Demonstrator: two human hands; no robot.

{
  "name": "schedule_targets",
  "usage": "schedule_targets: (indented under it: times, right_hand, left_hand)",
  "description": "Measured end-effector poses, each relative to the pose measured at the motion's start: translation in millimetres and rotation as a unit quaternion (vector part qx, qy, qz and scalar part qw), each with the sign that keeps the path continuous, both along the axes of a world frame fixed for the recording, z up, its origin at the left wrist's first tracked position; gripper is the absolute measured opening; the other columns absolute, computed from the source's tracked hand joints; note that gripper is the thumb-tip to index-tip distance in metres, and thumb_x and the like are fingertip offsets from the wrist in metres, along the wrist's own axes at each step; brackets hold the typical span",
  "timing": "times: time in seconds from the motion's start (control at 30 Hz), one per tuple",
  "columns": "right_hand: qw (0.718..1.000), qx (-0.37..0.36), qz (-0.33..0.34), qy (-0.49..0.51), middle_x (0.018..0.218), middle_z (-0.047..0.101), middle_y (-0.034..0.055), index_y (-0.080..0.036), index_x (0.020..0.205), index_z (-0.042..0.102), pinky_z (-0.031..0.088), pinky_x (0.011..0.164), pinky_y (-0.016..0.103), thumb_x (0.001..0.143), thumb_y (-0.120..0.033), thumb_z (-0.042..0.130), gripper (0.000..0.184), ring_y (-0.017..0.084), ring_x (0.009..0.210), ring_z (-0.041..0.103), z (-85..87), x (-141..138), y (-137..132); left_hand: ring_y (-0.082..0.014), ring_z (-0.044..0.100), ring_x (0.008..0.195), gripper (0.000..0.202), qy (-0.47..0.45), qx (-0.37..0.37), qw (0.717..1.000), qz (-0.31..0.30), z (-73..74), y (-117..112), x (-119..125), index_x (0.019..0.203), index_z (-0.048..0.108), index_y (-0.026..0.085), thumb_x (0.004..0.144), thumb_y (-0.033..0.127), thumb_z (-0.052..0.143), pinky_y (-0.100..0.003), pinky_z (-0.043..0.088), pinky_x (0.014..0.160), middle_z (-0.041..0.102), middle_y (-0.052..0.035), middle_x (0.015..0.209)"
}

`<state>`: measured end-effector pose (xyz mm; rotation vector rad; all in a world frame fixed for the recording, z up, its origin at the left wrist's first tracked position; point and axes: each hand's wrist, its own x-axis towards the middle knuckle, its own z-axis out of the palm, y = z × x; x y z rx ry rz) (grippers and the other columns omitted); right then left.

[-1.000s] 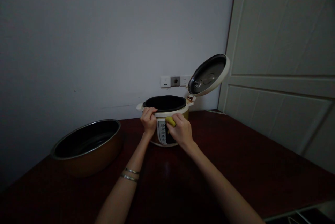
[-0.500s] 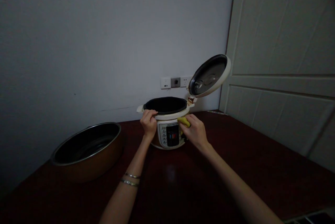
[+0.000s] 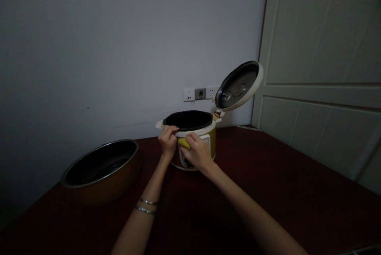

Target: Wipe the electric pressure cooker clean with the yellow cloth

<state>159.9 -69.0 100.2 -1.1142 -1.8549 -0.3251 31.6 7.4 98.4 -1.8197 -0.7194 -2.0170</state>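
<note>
Cooker [image 3: 205, 130] stands upright on the worktop [image 3: 268, 183], its front facing the person and its lid [image 3: 238, 88] raised on the hinge [image 3: 218, 114] at its right. Left hand [image 3: 168, 142] has its grip hooked over the cooker's rim at the front left, fingertips at the edge of the dark opening. Right hand [image 3: 199, 153] is at the cooker's front, its grip clenched around a yellow cloth [image 3: 183, 143] by the upper left of the panel [image 3: 207, 140]; whether the cloth presses there or just brushes, I cannot tell. Left of the cooker, well apart, sits a pan [image 3: 107, 187]; behind it are sockets [image 3: 200, 93] on the wall [image 3: 119, 48].

Too hard a push from the right hand could turn the cooker or slide it back towards the wall, should the left hand's hold prove light. A jolt might also bring the lid swinging down towards the fingers on the rim. With both hands so near each other, the knuckles could knock. If the cloth is damp, which does not show, moisture might creep in around the panel's edges.
</note>
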Motion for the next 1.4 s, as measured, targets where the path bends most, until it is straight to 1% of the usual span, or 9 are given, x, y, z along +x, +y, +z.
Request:
schedule_targets:
  times: [0.3, 0.53, 0.63, 0.8, 0.97, 1.13, 1.17, 1.27, 1.4]
  right_hand:
    - [0.993, 0.005, 0.015, 0.116, 0.074, 0.059, 0.0029, -0.02, 0.068, 0.058, 0.04, 0.064, 0.025, 0.079, -0.03, 0.054, 0.016, 0.016, 0.069, 0.054, -0.5, 56.7, 7.7]
    - [0.981, -0.06, -0.145, 0.111, 0.077, 0.06, 0.005, -0.02, 0.071, 0.061, 0.039, 0.062, 0.027, 0.078, -0.037, 0.052, 0.021, 0.018, 0.068, 0.055, -20.6, 135.0, 24.7]
    - [0.983, -0.131, -0.086, 0.099, 0.084, 0.061, 0.0052, -0.021, 0.082, 0.064, 0.043, 0.067, 0.028, 0.08, -0.044, 0.05, 0.027, 0.019, 0.074, 0.058, -40.0, 150.8, 12.6]
    - [0.959, -0.283, -0.011, 0.013, 0.101, 0.062, 0.0053, -0.024, 0.099, 0.064, 0.046, 0.075, 0.029, 0.081, -0.05, 0.049, 0.035, 0.02, 0.085, 0.062, -68.2, 142.3, -17.0]
    - [0.917, -0.398, 0.022, 0.001, 0.129, 0.054, 0.0108, -0.024, 0.131, 0.048, 0.037, 0.097, 0.04, 0.063, -0.064, 0.064, 0.08, 0.03, 0.117, 0.05, -78.0, 145.4, -26.4]
    - [0.902, -0.372, 0.081, 0.205, 0.135, 0.049, 0.0103, -0.02, 0.126, 0.053, 0.027, 0.107, 0.041, 0.081, -0.066, 0.037, 0.067, 0.026, 0.126, 0.043, -52.1, 197.5, 16.9]
    - [0.893, -0.345, 0.08, 0.277, 0.132, 0.052, 0.0132, -0.017, 0.122, 0.056, 0.032, 0.104, 0.042, 0.08, -0.067, 0.036, 0.069, 0.027, 0.122, 0.047, -40.9, 212.9, 33.1]
    - [0.813, -0.29, 0.057, 0.501, 0.118, 0.059, 0.0174, -0.017, 0.119, 0.053, 0.049, 0.084, 0.042, 0.081, -0.065, 0.033, 0.064, 0.026, 0.094, 0.064, 2.1, 258.6, 86.8]
    - [0.773, -0.174, 0.072, 0.606, 0.106, 0.063, 0.013, -0.022, 0.114, 0.051, 0.053, 0.073, 0.035, 0.084, -0.053, 0.037, 0.045, 0.019, 0.078, 0.066, 63.1, 288.3, 144.9]
  left_hand:
    - [-0.0146, 0.06, 0.073, 0.036, 0.02, -0.019, 1.0, -0.005, 4.2, -6.4, -2.3, 0.07, 0.066, 0.017, 0.066, -0.003, 0.037, -0.028, 0.048, 0.068, 0.064, -0.0031, 0.071]
    - [-0.0158, 0.06, 0.073, 0.035, 0.004, -0.031, 0.999, -0.006, 3.8, -4.5, -2.2, 0.069, 0.065, 0.019, 0.064, -0.003, 0.037, -0.03, 0.049, 0.068, 0.064, -0.0026, 0.071]
    - [-0.0157, 0.06, 0.07, 0.033, 0.003, -0.019, 1.0, 0.002, 5.6, -2.5, -2.3, 0.066, 0.064, 0.018, 0.065, -0.002, 0.038, -0.029, 0.048, 0.066, 0.062, -0.0021, 0.067]
    - [-0.0141, 0.059, 0.066, 0.031, 0.025, -0.015, 1.0, -0.002, 12.4, -1.6, -4.6, 0.065, 0.063, 0.018, 0.065, -0.002, 0.039, -0.026, 0.047, 0.062, 0.061, -0.0011, 0.065]
    - [-0.013, 0.054, 0.059, 0.028, 0.032, -0.021, 0.999, 0.017, 19.8, -1.8, -4.5, 0.058, 0.059, 0.018, 0.063, -0.001, 0.038, -0.025, 0.043, 0.056, 0.055, 0.0, 0.058]
    - [-0.0121, 0.051, 0.055, 0.027, 0.051, -0.035, 0.998, 0.023, 24.8, -1.2, -5.8, 0.056, 0.057, 0.019, 0.061, 0.001, 0.038, -0.024, 0.041, 0.053, 0.052, 0.0009, 0.056]
    - [-0.0121, 0.052, 0.055, 0.027, 0.055, -0.034, 0.998, 0.023, 25.2, -1.1, -6.3, 0.056, 0.057, 0.019, 0.061, 0.001, 0.038, -0.023, 0.041, 0.053, 0.052, 0.0011, 0.055]
    - [-0.012, 0.053, 0.055, 0.026, 0.061, -0.03, 0.997, 0.03, 25.6, -1.1, -7.8, 0.057, 0.058, 0.019, 0.062, 0.001, 0.039, -0.023, 0.041, 0.053, 0.054, 0.0012, 0.056]
    - [-0.0116, 0.054, 0.055, 0.026, 0.061, -0.044, 0.997, 0.03, 26.1, -2.1, -8.5, 0.057, 0.057, 0.018, 0.063, 0.001, 0.039, -0.022, 0.042, 0.054, 0.053, 0.0014, 0.056]
